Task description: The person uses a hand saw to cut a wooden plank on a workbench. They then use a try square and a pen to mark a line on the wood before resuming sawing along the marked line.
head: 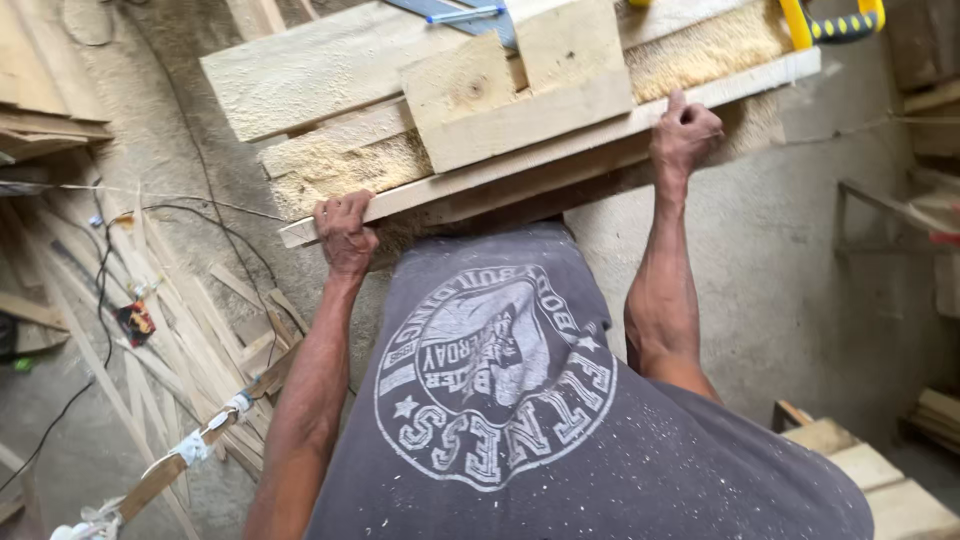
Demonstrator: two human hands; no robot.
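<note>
both hands grip the near edge of a long pale plank (560,155) that runs across the front of a rough wooden bench top (320,70), slanting up from lower left to upper right in the head view. the left hand (346,232) sits near the plank's left end, fingers curled over the top edge and knuckles toward the camera, closed on the wood. the right hand (684,135) is well apart from it, farther up the plank toward its right end, thumb raised on the top face and fingers wrapped under the edge, also closed on the wood. both forearms reach up and away from the body, elbows bent and spread, framing a grey printed shirt (520,420) that fills the lower middle of the view.

behind the plank lie two short blocks (520,90) stacked on the bench boards, with drifts of sawdust (700,50) on either side of them. a yellow and black saw handle (835,22) rests at the far right corner of the bench, and a blue pencil-like tool (465,14) lies at the top edge.

room around the bench is uneven. to the left, the concrete floor (160,160) carries a loose heap of thin wood strips (190,330) and dark cables (100,290), and a taped stick (190,455) angles in close beside the left elbow. to the right, the floor is barer near the right arm, with a slatted wooden piece (880,480) at the lower corner and more timber along the right wall.
</note>
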